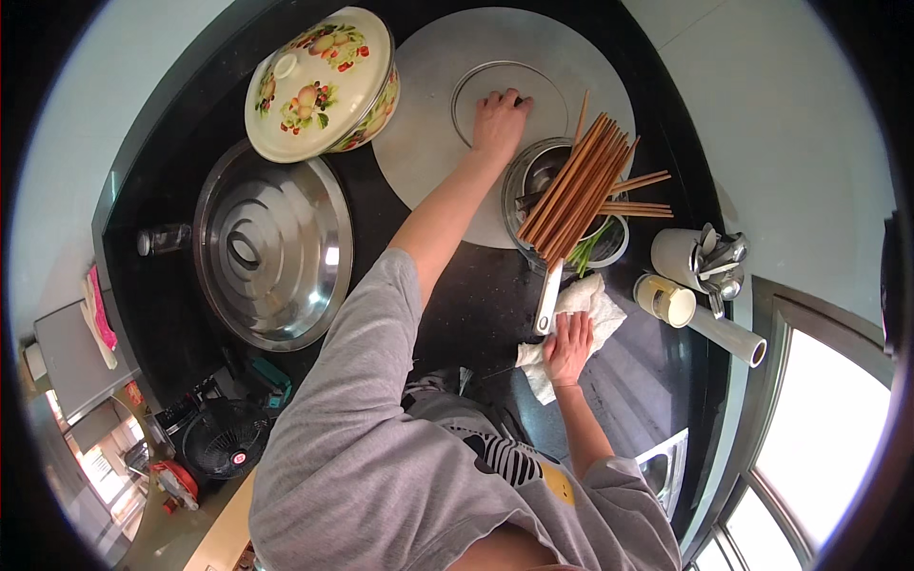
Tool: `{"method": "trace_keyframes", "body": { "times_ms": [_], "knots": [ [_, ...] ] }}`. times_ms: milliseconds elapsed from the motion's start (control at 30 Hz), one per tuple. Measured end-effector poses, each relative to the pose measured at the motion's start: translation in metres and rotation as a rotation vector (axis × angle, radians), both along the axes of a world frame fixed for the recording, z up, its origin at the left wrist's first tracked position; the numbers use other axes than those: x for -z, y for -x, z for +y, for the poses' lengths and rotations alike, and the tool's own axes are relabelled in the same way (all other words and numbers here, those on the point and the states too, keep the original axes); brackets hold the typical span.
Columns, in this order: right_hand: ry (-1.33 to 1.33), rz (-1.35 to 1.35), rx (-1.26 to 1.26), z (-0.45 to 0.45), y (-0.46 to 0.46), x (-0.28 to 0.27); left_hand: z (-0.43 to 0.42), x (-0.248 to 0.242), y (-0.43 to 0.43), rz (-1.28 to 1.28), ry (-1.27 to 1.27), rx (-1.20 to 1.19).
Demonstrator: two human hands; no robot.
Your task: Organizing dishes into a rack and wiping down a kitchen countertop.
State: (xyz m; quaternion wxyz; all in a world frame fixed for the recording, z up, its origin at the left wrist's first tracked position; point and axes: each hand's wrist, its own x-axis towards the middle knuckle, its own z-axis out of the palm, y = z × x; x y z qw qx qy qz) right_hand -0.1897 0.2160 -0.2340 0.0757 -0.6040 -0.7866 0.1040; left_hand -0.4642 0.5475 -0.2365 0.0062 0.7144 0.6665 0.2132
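My left hand (pixel 502 121) reaches far forward, its fingers around the dark knob of a clear glass pot lid (pixel 468 84) with a metal rim. This lid lies on a large round grey board (pixel 428 157). My right hand (pixel 569 348) presses on a crumpled white cloth (pixel 603 310) on the dark countertop. Just beyond the cloth, a bundle of wooden chopsticks (pixel 582 189) lies across stacked bowls and a pan (pixel 548 168). The pan's metal handle (pixel 548 300) points towards me, close to the cloth. Green vegetable stalks (pixel 587 250) show in a glass bowl (pixel 620 239) beneath.
At the left are a fruit-patterned enamel pot (pixel 307 86), a large steel lid (pixel 285 285) and a glass jar (pixel 164 240). On the right stand a utensil holder (pixel 671 250), a cream-coloured jar (pixel 664 300) and a plastic-wrap roll (pixel 728 335). A black fan (pixel 227 439) sits lower left.
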Motion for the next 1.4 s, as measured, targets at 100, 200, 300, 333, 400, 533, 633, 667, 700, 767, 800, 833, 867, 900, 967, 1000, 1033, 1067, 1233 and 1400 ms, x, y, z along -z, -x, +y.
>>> {"method": "trace_keyframes", "body": {
  "times_ms": [100, 200, 300, 333, 400, 533, 633, 667, 700, 767, 800, 833, 867, 900, 967, 1000, 1033, 1067, 1233, 1400],
  "knots": [
    [-0.007, 0.001, -0.007, 0.003, 0.0, 0.0, 0.001, 0.001, 0.004, -0.047, -0.01, -0.047],
    [-0.023, 0.004, -0.019, 0.004, 0.002, 0.002, 0.008, -0.004, 0.017, -0.006, 0.041, -0.109],
    [-0.012, 0.005, -0.062, 0.001, 0.004, 0.005, 0.007, -0.004, 0.035, -0.057, 0.019, -0.129],
    [0.014, -0.007, -0.088, -0.003, 0.003, 0.005, 0.001, -0.005, 0.029, -0.095, 0.049, -0.061],
    [0.048, -0.03, -0.16, -0.016, 0.008, 0.001, -0.005, -0.008, 0.018, -0.135, 0.08, 0.001],
    [0.158, 0.006, -0.412, -0.035, 0.038, 0.001, 0.005, -0.012, 0.001, -0.161, 0.073, 0.01],
    [0.139, 0.098, -0.497, -0.041, 0.066, -0.002, 0.01, -0.009, -0.002, -0.127, 0.071, -0.008],
    [0.167, 0.109, -0.492, -0.044, 0.075, -0.003, 0.01, -0.007, -0.002, -0.104, 0.07, -0.034],
    [0.195, 0.119, -0.484, -0.046, 0.084, -0.004, 0.008, -0.007, -0.003, -0.107, 0.07, -0.033],
    [0.239, 0.133, -0.47, -0.046, 0.1, -0.004, 0.001, -0.005, -0.005, -0.118, 0.08, -0.055],
    [0.222, 0.171, -0.454, -0.041, 0.109, -0.004, 0.001, -0.005, -0.003, -0.117, 0.082, -0.061],
    [0.203, 0.207, -0.437, -0.033, 0.119, -0.005, 0.003, -0.005, 0.0, -0.106, 0.048, -0.056],
    [0.178, 0.222, -0.423, -0.024, 0.131, -0.003, 0.004, -0.004, 0.002, -0.093, 0.014, -0.053],
    [0.14, 0.261, -0.377, -0.015, 0.143, 0.0, 0.006, -0.006, -0.002, -0.097, 0.016, -0.051],
    [0.065, 0.338, -0.273, 0.006, 0.167, 0.006, 0.009, -0.013, -0.006, -0.103, 0.126, -0.065],
    [-0.006, 0.363, -0.186, 0.023, 0.183, 0.005, 0.008, -0.013, -0.008, -0.102, 0.128, -0.074],
    [-0.077, 0.386, -0.099, 0.043, 0.198, -0.001, 0.005, -0.012, -0.012, -0.15, 0.118, -0.078],
    [-0.102, 0.392, -0.098, 0.065, 0.209, -0.007, 0.003, -0.012, -0.015, -0.199, 0.108, -0.083],
    [-0.143, 0.422, -0.002, 0.154, 0.26, -0.009, 0.0, -0.016, -0.023, -0.128, 0.096, -0.073],
    [-0.342, 0.071, -0.134, 0.252, 0.304, 0.003, 0.007, -0.034, -0.034, -0.098, 0.219, -0.061]
  ]
}}
